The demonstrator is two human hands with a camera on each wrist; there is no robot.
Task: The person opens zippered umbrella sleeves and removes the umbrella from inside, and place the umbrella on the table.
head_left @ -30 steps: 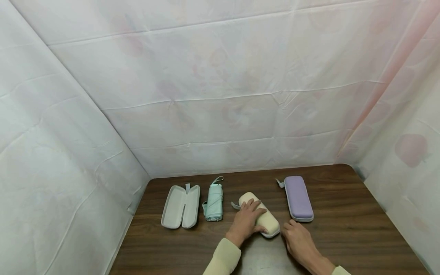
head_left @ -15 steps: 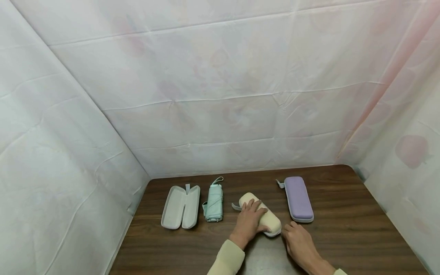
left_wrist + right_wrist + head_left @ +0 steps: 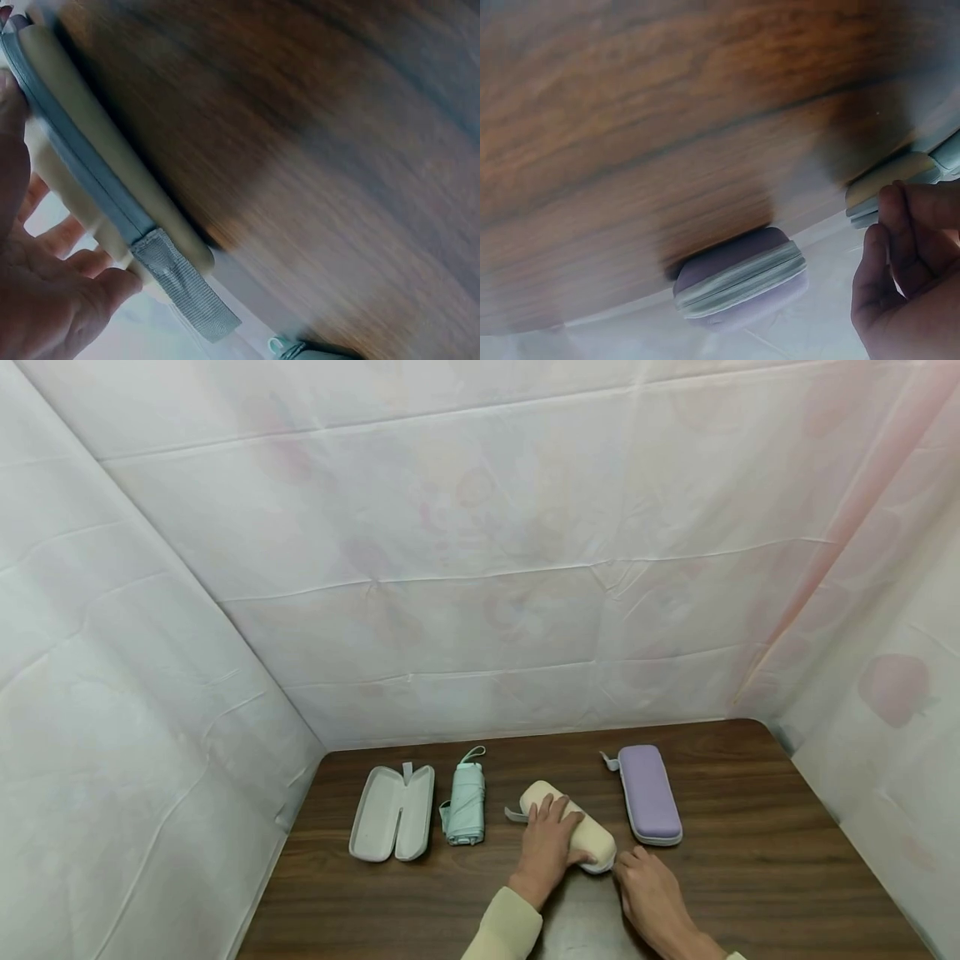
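Observation:
A cream zip-up hard case (image 3: 596, 843) lies slanted on the table in the head view. My left hand (image 3: 543, 852) grips it from above, fingers spread over the top and thumb on the near side. The left wrist view shows its grey zipper band (image 3: 90, 165) and fabric tab (image 3: 184, 281). At the case's near right end, my right hand (image 3: 651, 893) has its thumb and index finger pinched together by the zipper. In the right wrist view those fingertips (image 3: 892, 206) hide most of the zipper pull.
A closed purple hard case (image 3: 651, 793) stands to the right, just beyond my right hand. On the left are an open pale grey case (image 3: 375, 818) and a folded mint umbrella (image 3: 465, 802). White sheeting (image 3: 480, 610) walls off the wooden table (image 3: 765, 860).
The near end of the cream case has shifted slightly right, towards my right hand, with my left hand moving along on it. My right hand stays almost still.

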